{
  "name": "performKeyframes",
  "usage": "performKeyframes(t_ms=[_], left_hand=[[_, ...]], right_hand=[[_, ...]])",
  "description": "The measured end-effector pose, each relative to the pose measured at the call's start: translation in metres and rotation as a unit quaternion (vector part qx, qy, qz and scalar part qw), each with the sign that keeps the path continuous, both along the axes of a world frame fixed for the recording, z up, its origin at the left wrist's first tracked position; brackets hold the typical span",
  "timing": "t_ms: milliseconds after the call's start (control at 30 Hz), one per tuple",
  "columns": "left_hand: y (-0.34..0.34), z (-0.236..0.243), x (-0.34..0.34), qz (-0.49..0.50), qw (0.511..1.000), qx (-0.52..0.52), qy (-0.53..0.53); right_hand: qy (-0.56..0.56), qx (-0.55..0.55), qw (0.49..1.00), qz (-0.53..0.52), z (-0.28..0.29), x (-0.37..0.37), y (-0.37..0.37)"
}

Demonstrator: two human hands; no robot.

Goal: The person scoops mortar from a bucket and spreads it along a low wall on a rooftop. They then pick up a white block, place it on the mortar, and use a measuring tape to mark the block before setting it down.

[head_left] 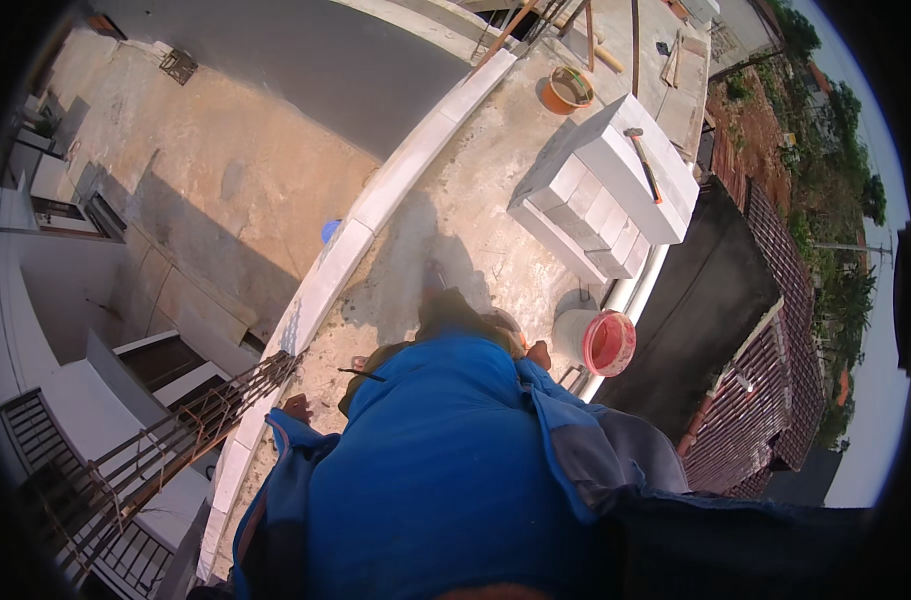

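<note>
View: head camera, looking down on a concrete roof slab [456, 230] high above a street
Left hand [298, 407]: low beside the rebar cage [216, 415] at the slab edge; knuckles alone show, so whether it grips anything cannot be told
Right hand [540, 353]: by the hip, just beside the white bucket [596, 342] with red inside; fingers hidden, state cannot be told
Parapet course [376, 215]: one row of white blocks laid along the curved edge; judged an early stage, no second row visible
Block stack [611, 190]: well apart from both hands, unused; roughly a dozen block ends showing, exact count not possible
Hammer [644, 160]: one, lying on top of the stack
Buckets: two; the second, orange [570, 90], beyond the stack
Rebar cages: one
</note>
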State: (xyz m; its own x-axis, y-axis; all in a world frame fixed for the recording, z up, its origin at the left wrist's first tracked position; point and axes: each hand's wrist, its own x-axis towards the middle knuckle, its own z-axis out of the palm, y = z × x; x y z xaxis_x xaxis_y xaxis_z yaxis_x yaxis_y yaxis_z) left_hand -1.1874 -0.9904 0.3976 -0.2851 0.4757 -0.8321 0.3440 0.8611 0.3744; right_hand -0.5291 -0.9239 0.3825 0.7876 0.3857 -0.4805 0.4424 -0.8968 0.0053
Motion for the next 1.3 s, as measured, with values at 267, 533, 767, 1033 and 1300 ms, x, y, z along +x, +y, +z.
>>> performKeyframes(t_ms=[267,533,767,1033,1300], left_hand=[[0.246,-0.018,0.124,-0.168,0.983,0.066,-0.039],[0.446,0.022,0.201,-0.331,0.922,0.198,0.006],[0.565,0.011,0.234,-0.383,0.915,0.107,0.063],[0.703,-0.031,0.371,-0.548,0.823,0.148,-0.002],[0.818,-0.004,0.467,-0.394,0.917,0.054,-0.025]], right_hand=[[0.109,0.285,0.753,-0.583,-0.126,0.158,0.012],[0.271,0.400,0.587,-0.650,-0.049,0.123,0.159],[0.283,0.465,0.436,-0.717,0.021,0.157,0.341],[0.316,0.481,0.373,-0.728,0.061,0.233,0.536],[0.329,0.503,0.364,-0.711,0.036,0.317,0.727]])
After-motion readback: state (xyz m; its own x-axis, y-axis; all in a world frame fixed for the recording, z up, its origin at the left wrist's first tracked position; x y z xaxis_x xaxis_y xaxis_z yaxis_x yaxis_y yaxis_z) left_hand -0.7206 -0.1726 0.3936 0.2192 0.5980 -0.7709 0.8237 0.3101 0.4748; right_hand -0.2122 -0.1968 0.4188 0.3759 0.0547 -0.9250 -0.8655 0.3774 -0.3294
